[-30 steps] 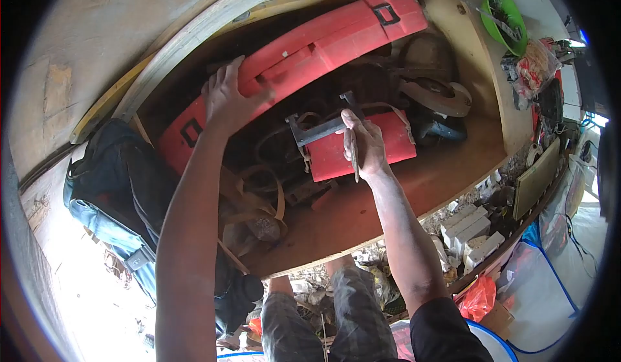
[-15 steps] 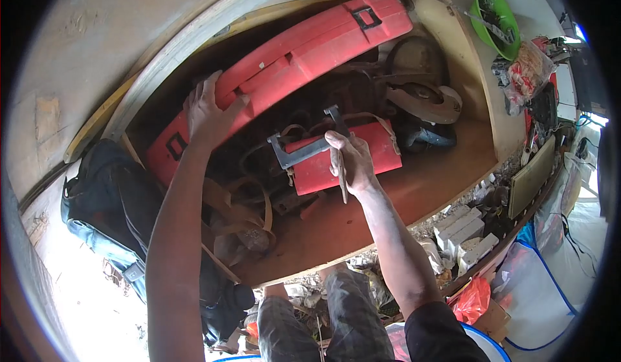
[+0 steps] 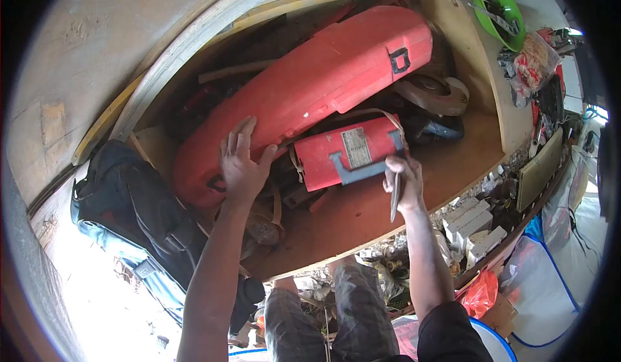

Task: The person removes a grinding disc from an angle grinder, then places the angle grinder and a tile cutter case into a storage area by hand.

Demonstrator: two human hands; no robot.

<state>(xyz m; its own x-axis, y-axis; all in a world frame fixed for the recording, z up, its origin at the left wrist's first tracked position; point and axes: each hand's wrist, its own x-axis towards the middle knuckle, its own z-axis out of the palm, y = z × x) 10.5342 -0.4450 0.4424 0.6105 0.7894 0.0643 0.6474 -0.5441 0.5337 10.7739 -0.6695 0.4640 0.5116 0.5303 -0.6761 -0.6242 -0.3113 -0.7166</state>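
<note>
A long red hard case [image 3: 304, 77] lies slantwise across the wooden box, a black latch near each end. My left hand [image 3: 244, 161] rests on its near side, fingers spread. In front of the case sits a smaller red case [image 3: 320, 163] with a printed label and a grey U-shaped handle [image 3: 362, 174]. My right hand [image 3: 405, 182] is closed with a thin, flat brownish piece [image 3: 394, 201] pointing down from it; its kind I cannot tell. The fingertips of this hand are right at the handle's right end.
The wooden box [image 3: 381, 216] also holds a round tool guard [image 3: 430, 95] and straps. At left is a dark backpack [image 3: 139, 200]. White blocks [image 3: 466, 223] and rubble lie by the box's front edge. A green bowl [image 3: 498, 9] stands at upper right.
The long red case has tipped down towards me, showing its broad face. The small case's handle has swung towards me, uncovering the label. My left hand has slid right and nearer.
</note>
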